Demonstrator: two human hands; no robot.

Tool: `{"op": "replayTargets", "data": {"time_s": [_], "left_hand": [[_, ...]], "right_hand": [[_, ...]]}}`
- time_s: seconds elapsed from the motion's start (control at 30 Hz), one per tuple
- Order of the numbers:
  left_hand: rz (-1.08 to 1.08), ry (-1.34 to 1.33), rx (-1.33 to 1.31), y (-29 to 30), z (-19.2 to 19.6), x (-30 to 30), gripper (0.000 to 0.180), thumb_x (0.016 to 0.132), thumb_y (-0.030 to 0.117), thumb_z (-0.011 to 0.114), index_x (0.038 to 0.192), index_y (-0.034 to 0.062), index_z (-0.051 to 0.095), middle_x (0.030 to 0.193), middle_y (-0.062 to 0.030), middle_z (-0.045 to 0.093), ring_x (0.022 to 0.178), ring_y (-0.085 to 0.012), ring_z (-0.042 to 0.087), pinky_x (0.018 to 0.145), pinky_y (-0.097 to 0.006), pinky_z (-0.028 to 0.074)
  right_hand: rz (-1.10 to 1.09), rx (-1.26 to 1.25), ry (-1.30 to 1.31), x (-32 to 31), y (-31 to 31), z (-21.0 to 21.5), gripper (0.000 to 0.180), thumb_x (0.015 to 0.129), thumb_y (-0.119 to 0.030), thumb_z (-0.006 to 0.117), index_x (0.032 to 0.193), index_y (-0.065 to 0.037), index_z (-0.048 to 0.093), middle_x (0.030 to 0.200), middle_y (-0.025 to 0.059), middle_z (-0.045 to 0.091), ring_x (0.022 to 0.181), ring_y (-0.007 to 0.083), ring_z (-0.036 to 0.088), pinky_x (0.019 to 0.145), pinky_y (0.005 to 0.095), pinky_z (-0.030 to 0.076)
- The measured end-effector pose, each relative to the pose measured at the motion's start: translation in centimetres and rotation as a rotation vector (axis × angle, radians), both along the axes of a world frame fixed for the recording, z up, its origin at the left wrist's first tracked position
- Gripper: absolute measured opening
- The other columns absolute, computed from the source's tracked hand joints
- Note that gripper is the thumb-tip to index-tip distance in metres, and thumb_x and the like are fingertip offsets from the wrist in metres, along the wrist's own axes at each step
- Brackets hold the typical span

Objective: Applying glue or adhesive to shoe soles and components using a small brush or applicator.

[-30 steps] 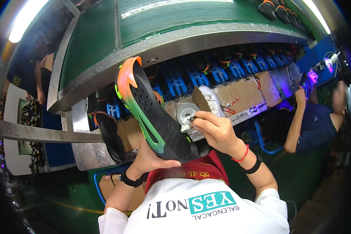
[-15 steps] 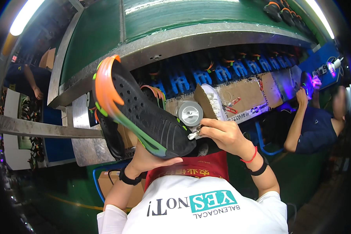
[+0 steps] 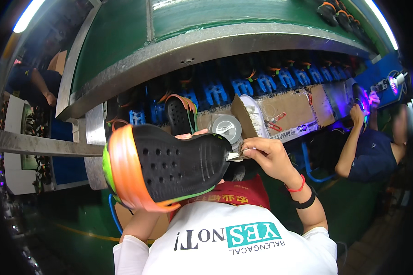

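My left hand (image 3: 193, 134) holds a black clog-like sandal (image 3: 183, 158) from beneath. Only a few fingertips show at its far edge; the palm is hidden under the sole. The sandal has a holed, ridged footbed and an orange-to-green band at its left end. Pinched in my right hand (image 3: 267, 155) is a small brush-like tool (image 3: 235, 156) with a pale, flat tip, which meets the sandal's right end. Just beyond that end stands a round tin (image 3: 226, 129) with a grey lid.
A second sandal (image 3: 179, 114) stands behind mine. White shoe (image 3: 253, 114) and red-handled snips (image 3: 274, 126) lie on a cardboard-covered shelf (image 3: 303, 107). Blue shoe holders (image 3: 266, 82) line the back under a metal-edged green conveyor (image 3: 114, 43). A person (image 3: 369, 151) works at the right.
The sandal has swung lower and turned, so its footbed now faces up more and its banded end has dropped. My left hand has gone mostly beneath it. The right hand stays at its end.
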State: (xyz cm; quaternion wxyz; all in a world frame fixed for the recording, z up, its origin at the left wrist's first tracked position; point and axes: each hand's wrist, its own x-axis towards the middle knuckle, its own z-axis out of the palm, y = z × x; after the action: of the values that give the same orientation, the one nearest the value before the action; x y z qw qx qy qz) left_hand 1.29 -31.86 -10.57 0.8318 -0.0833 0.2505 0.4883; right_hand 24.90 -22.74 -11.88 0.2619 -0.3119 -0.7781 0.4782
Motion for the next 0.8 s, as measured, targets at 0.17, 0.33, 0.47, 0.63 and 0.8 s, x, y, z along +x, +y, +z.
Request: {"op": "replayTargets", "data": {"time_s": [0.17, 0.33, 0.47, 0.63, 0.8], "left_hand": [[0.134, 0.396, 0.595, -0.6, -1.4, 2.0, 0.051, 0.088, 0.054, 0.036, 0.125, 0.0192, 0.041, 0.135, -0.0185, 0.031, 0.118, -0.0414, 0.040, 0.085, -0.063, 0.042], [0.613, 0.551, 1.026, 0.2, -5.7, 3.0, 0.041, 0.096, 0.041, 0.025, 0.113, 0.0112, 0.046, 0.130, -0.0340, 0.027, 0.112, -0.0416, 0.046, 0.092, -0.043, 0.043], [0.494, 0.592, 1.117, 0.3, -6.0, 2.0, 0.048, 0.095, 0.044, 0.013, 0.116, 0.0154, 0.045, 0.134, -0.0330, 0.023, 0.119, -0.0417, 0.038, 0.098, -0.048, 0.035], [0.582, 0.665, 1.162, 0.3, -6.1, 2.3, 0.047, 0.096, 0.042, 0.015, 0.117, 0.0119, 0.044, 0.133, -0.0345, 0.023, 0.119, -0.0420, 0.039, 0.097, -0.049, 0.035], [0.557, 0.597, 1.153, 0.3, -7.1, 1.6, 0.044, 0.096, 0.040, 0.017, 0.117, 0.0110, 0.043, 0.132, -0.0356, 0.024, 0.117, -0.0415, 0.041, 0.096, -0.048, 0.038]], "right_hand": [[-0.008, -0.267, 0.047, -0.3, -0.4, 0.1, 0.011, 0.082, -0.006, 0.059, 0.090, 0.002, 0.062, 0.073, 0.0067, 0.062, 0.063, 0.0074, 0.055, 0.057, 0.0224, 0.043], [0.074, -0.259, 0.090, -1.6, -1.2, 2.1, 0.011, 0.082, -0.006, 0.060, 0.089, 0.002, 0.062, 0.075, 0.0074, 0.063, 0.062, 0.0092, 0.056, 0.056, 0.0217, 0.044], [0.131, 0.101, 0.084, -2.2, -1.7, 2.6, 0.009, 0.077, -0.003, 0.062, 0.085, 0.000, 0.061, 0.079, 0.0119, 0.062, 0.063, 0.0240, 0.061, 0.055, 0.0279, 0.047], [0.133, 0.274, -0.012, -2.4, -1.9, 2.9, 0.011, 0.075, -0.003, 0.063, 0.085, 0.001, 0.060, 0.082, 0.0116, 0.061, 0.067, 0.0270, 0.061, 0.055, 0.0302, 0.049], [0.172, 0.218, 0.071, -2.5, -2.0, 3.2, 0.010, 0.076, -0.002, 0.062, 0.084, 0.002, 0.060, 0.083, 0.0119, 0.062, 0.069, 0.0272, 0.062, 0.058, 0.0300, 0.049]]}}
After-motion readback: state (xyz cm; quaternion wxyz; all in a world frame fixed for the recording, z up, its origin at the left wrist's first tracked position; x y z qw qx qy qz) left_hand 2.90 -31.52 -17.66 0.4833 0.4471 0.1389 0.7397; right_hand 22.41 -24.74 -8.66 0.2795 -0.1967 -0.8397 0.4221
